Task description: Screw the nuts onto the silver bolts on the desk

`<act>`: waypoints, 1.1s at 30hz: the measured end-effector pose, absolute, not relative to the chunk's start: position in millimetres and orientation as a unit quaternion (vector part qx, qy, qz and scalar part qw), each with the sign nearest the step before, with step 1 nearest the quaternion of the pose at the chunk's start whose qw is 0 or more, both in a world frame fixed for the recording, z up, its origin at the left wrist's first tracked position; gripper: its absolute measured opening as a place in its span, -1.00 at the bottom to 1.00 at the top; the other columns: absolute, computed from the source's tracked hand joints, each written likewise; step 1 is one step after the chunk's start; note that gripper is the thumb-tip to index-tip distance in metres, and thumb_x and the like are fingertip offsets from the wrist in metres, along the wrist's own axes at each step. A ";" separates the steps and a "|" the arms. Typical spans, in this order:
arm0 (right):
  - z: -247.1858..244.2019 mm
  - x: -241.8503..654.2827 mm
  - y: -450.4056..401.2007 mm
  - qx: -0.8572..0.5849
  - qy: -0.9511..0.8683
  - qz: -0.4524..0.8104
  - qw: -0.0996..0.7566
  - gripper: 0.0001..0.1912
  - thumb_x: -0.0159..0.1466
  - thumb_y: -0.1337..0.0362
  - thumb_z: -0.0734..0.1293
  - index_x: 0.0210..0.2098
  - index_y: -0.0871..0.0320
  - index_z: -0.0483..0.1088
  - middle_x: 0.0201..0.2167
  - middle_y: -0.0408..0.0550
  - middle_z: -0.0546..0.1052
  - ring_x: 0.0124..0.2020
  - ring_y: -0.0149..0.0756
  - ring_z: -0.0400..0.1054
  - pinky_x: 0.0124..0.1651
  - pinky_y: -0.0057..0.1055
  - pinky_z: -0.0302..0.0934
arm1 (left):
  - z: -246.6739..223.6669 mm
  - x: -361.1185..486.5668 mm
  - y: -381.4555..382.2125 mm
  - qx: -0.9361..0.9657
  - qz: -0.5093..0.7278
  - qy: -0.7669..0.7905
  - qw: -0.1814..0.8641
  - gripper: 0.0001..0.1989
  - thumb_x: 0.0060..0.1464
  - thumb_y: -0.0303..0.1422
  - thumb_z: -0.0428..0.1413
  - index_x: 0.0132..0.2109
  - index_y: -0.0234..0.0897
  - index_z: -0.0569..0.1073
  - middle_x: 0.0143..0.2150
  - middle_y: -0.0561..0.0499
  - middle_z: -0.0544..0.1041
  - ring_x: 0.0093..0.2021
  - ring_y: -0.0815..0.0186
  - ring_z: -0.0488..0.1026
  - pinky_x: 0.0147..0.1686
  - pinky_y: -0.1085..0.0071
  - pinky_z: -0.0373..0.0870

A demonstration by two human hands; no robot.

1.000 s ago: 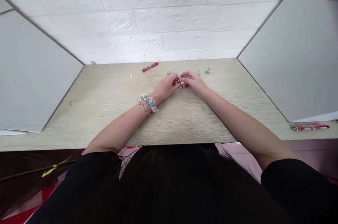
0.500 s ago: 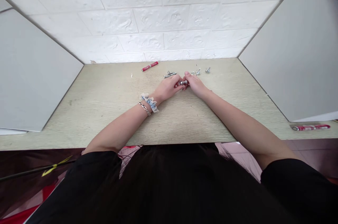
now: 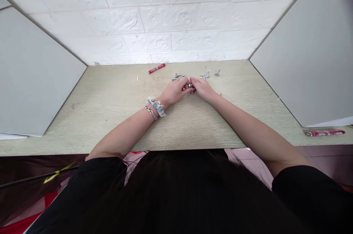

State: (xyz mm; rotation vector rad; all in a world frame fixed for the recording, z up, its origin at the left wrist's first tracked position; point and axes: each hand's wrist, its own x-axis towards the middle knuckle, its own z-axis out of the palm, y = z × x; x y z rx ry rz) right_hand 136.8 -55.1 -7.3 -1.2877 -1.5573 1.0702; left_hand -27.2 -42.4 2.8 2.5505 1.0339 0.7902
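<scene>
My left hand (image 3: 174, 90) is closed on a shiny metal bolt (image 3: 189, 85) with what looks like a nut on it, above the middle of the table. From the other side my right hand (image 3: 202, 87) pinches the right end of the same bolt, its thumb on top. The fingers of both hands nearly meet and hide part of the metal. Just beyond my left hand lie several bolts (image 3: 177, 76). Past my right hand are a small nut (image 3: 201, 76) and some silvery bolts or screws (image 3: 207, 75).
A red marker-like tube (image 3: 156, 68) lies near the white brick wall (image 3: 154, 21); another red tube (image 3: 325, 133) is at the right front edge. Another small metal piece (image 3: 217, 72) sits at the back. Grey panels (image 3: 35, 76) flank the wooden table (image 3: 124, 90).
My right hand has shifted slightly left and its thumb has come over the bolt, covering more of it. My left hand stays nearly in place.
</scene>
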 end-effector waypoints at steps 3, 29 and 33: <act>-5.6 136.5 -55.4 -0.514 -0.620 0.423 0.414 -0.53 0.36 0.05 0.14 -0.56 0.17 0.34 -0.68 -0.18 0.35 -0.52 -0.41 0.27 -0.31 -0.44 0.17 | 4.2 -26.7 -43.3 0.882 0.270 0.360 0.145 -0.89 0.18 -0.32 0.09 -0.21 -0.25 0.35 -0.31 0.04 0.44 -0.31 0.35 0.37 -0.27 0.40 0.27; -14.5 138.9 -51.3 -0.502 -0.622 0.415 0.435 -0.30 0.14 -0.38 0.09 -0.54 0.15 0.34 -0.66 -0.16 0.35 -0.56 -0.41 0.26 -0.37 -0.42 0.19 | 1.9 -27.2 -39.2 0.883 0.261 0.362 0.141 -0.91 0.19 -0.34 0.09 -0.17 -0.24 0.39 -0.23 0.01 0.49 -0.28 0.34 0.41 -0.24 0.40 0.28; -9.3 137.0 -52.8 -0.527 -0.603 0.425 0.422 -0.26 0.06 -0.43 0.07 -0.61 0.15 0.32 -0.73 -0.15 0.32 -0.66 -0.43 0.19 -0.48 -0.40 0.13 | 2.0 -27.2 -39.7 0.886 0.262 0.355 0.140 -0.88 0.19 -0.32 0.11 -0.14 -0.24 0.40 -0.22 0.01 0.50 -0.25 0.33 0.42 -0.20 0.39 0.31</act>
